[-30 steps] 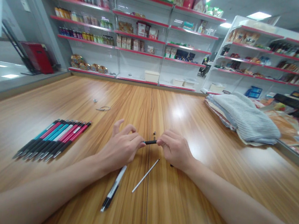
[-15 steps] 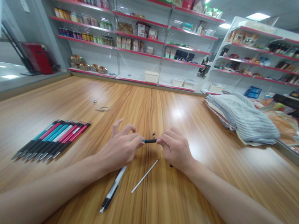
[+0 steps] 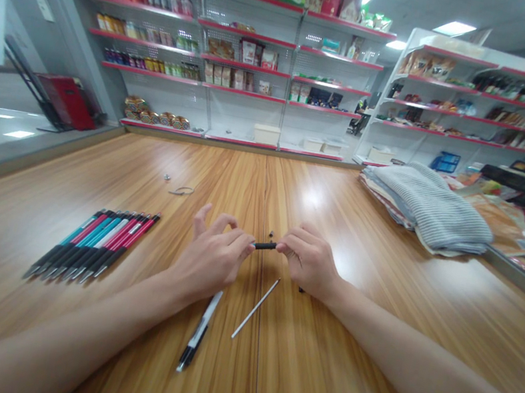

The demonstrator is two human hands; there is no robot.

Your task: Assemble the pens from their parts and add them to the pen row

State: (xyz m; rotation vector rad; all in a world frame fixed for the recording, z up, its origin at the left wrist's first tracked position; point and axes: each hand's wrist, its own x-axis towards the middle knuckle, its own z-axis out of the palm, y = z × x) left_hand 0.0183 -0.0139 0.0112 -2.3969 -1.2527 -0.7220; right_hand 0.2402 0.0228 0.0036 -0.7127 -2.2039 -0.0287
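The black pen piece point(image 3: 264, 246) hangs over the table point(image 3: 364, 309), just beyond the black-and-white pen point(image 3: 199, 331) and the thin white refill point(image 3: 256, 307) lying nearest you. Your left hand point(image 3: 211, 258) pinches its left end and your right hand point(image 3: 309, 262) its right end, both closed on it. A row of pens point(image 3: 96, 245) lies to the left, and folded cloths point(image 3: 431, 206) lie far right.

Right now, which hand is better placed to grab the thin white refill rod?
Right, probably: the right hand is nearest the thin white refill rod; the left hand sits farther off. Both pinch the short black pen piece.
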